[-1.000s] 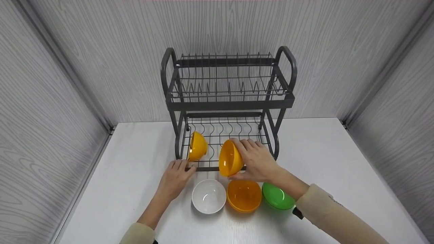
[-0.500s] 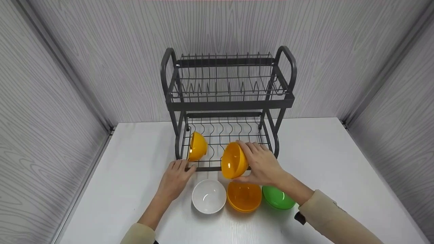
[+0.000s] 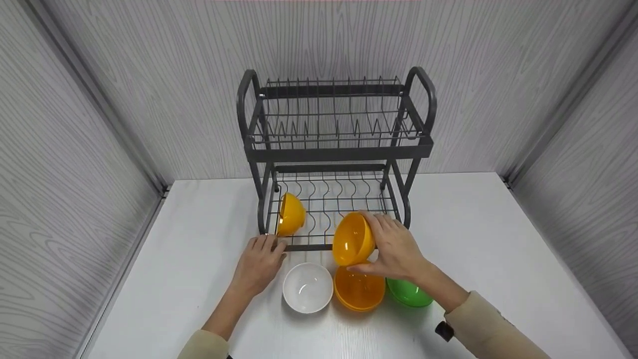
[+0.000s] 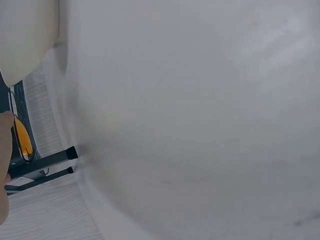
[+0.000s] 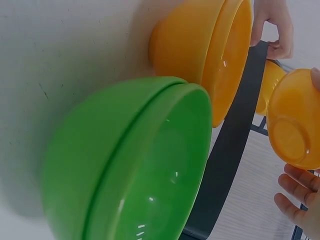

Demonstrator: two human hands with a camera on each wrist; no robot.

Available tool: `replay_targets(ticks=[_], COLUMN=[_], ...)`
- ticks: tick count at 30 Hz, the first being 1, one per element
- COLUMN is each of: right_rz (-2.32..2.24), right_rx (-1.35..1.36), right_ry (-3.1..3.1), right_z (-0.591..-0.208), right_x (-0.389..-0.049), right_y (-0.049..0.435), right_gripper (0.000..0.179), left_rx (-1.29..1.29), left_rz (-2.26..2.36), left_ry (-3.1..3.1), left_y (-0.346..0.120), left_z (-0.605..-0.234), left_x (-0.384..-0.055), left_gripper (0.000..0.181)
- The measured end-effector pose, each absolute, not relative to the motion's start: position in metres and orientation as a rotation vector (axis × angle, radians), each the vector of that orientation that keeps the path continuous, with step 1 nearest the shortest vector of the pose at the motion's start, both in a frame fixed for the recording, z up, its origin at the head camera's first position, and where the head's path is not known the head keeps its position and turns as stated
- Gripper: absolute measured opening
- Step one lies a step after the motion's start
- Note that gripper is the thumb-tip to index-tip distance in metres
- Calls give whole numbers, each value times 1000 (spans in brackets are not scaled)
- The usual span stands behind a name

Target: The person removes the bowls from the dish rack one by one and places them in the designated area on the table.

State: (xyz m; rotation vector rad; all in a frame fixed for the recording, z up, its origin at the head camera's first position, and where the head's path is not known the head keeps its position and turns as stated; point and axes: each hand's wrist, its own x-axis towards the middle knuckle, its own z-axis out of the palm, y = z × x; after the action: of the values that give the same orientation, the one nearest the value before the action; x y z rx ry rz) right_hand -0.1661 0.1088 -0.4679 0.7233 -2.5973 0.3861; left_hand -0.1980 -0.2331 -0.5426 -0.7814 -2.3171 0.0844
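Observation:
My right hand (image 3: pixel 396 249) grips a yellow bowl (image 3: pixel 351 239) by its rim and side. The bowl is tipped on edge, its opening facing left, and overlaps the rack's front rail and the stacked yellow bowls (image 3: pixel 360 296) in the head view. The right wrist view shows its round foot. With fingers over and thumb in front, my left hand (image 3: pixel 259 262) holds the front left corner of the black two-tier dish rack (image 3: pixel 339 153). Another yellow bowl (image 3: pixel 293 214) stands on edge at the left of the lower shelf, just behind that hand.
In front of the rack sit a white bowl (image 3: pixel 307 288), the yellow stack and, to the right, stacked green bowls (image 5: pixel 125 165), partly hidden by my right forearm. Grey wood-grain panels (image 3: pixel 573 124) enclose the white table (image 3: pixel 463 209) at the back and sides.
My right hand has carried the yellow bowl right and slightly toward me, from over the lower shelf's front to over the yellow stack. My left hand stays at the rack's corner.

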Motion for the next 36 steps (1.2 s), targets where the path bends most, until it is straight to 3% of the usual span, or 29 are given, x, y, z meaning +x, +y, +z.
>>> replay_targets(ticks=[17, 36], right_rz=[558, 671], right_rx=[687, 654], right_ry=[-2588, -2572], right_z=[-475, -483], right_x=[-154, -138], right_y=[118, 120], right_gripper=[117, 114], left_rx=[-782, -982], left_rz=[-37, -65], left_ry=[-2298, -2194], left_y=[-216, -179], left_z=[-521, -509], left_x=[-176, -148], left_gripper=[43, 45])
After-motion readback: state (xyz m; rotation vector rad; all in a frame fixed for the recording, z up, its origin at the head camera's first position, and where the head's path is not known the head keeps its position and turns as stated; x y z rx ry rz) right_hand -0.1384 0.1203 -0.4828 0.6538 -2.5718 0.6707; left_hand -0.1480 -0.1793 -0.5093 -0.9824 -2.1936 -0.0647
